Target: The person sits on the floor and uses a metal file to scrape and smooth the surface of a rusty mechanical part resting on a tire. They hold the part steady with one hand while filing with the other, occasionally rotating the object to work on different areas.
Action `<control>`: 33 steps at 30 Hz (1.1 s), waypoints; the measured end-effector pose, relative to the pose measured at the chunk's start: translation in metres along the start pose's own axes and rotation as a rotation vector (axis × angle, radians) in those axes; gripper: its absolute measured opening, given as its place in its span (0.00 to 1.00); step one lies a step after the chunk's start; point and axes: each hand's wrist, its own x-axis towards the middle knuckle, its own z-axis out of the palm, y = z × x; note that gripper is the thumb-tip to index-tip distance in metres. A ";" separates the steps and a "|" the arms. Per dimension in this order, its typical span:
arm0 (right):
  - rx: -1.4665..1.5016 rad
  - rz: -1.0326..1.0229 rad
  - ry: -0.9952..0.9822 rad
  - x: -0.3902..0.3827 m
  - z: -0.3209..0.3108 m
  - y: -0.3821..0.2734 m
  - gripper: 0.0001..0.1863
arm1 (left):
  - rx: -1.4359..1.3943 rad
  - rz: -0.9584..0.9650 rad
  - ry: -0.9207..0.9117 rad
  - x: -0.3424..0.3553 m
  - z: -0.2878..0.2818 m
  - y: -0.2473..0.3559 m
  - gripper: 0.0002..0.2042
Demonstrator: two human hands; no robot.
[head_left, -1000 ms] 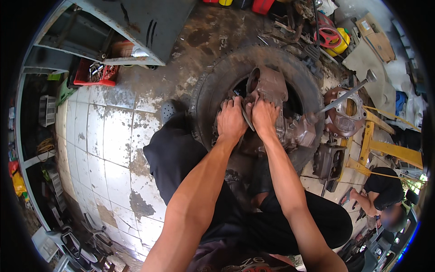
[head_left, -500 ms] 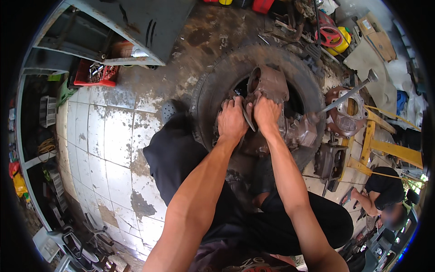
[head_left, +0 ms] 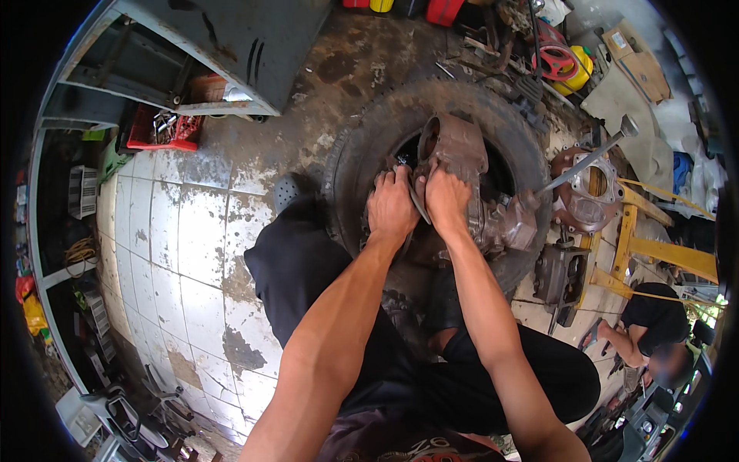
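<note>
A brown, greasy gearbox housing [head_left: 462,146] with a round open end rests on a large tire [head_left: 346,146]. A long metal gear lever [head_left: 581,163] sticks out of it to the right. At its left side a thin, curved metal plate [head_left: 419,202] stands edge-on between my hands. My left hand [head_left: 391,204] is closed over the plate's left side, fingers curled down. My right hand [head_left: 446,199] is closed at the plate's right edge, against the housing, with its thumb side toward the plate. The fingertips of both hands are partly hidden.
Another metal housing [head_left: 589,189] and a yellow metal stand [head_left: 627,239] are to the right. A red tray [head_left: 165,135] of small parts sits by a grey metal cabinet [head_left: 269,46] at upper left. Another person [head_left: 654,323] crouches at far right.
Both hands and the gearbox housing appear very slightly further left in view. The grip looks the same.
</note>
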 end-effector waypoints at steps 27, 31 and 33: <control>0.044 -0.020 0.008 0.001 -0.005 -0.014 0.27 | -0.018 -0.006 0.024 0.004 0.000 -0.005 0.16; 0.028 -0.004 -0.017 0.003 0.001 -0.005 0.25 | -0.012 0.000 0.012 0.001 0.001 -0.001 0.16; 0.045 0.002 -0.019 0.004 0.007 -0.006 0.25 | -0.033 -0.025 0.010 0.003 0.000 -0.004 0.16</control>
